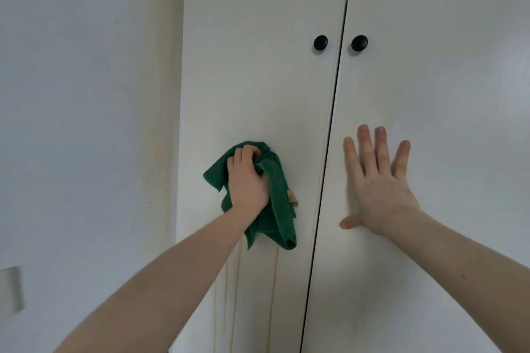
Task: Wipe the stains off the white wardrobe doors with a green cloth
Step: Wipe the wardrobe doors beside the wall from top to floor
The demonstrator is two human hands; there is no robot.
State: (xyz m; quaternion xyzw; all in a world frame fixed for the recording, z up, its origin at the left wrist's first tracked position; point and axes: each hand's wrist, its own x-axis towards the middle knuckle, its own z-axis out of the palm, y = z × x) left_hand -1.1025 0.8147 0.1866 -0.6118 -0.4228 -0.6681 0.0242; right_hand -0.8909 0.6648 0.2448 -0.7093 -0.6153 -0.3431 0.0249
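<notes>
Left hand [248,178] fingers gripping green cloth [275,198]

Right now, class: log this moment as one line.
left hand grips green cloth on left door | right hand flat on right door

No text, brand, number or sign can be read; the small tan tag [292,197] at the three o'clock edge of the crumpled green cloth [275,195] is illegible.
</notes>
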